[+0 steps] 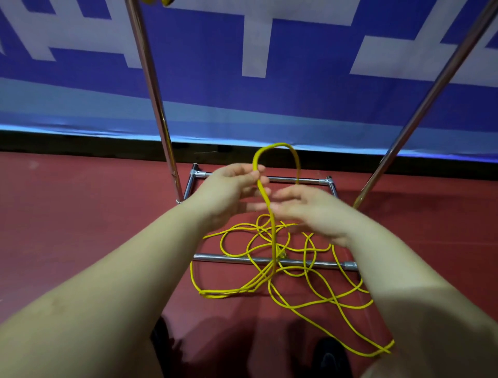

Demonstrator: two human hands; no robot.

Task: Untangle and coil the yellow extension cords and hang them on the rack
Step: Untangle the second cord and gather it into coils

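Note:
A yellow extension cord (272,253) lies in tangled loops on the red floor, over and around the metal rack's base (269,259). One strand rises from the tangle into a loop at chest height. My left hand (231,189) pinches this raised strand between thumb and fingers. My right hand (310,210) is beside it with fingers stretched out toward the strand, and the loop's far side drops behind it. A bit of yellow cord (159,2) shows at the top edge by the rack's left pole.
Two slanted chrome poles of the rack (151,81) (444,78) rise on either side of my hands. A blue and white banner (269,67) covers the wall behind. My dark shoes (331,356) show at the bottom on the red floor.

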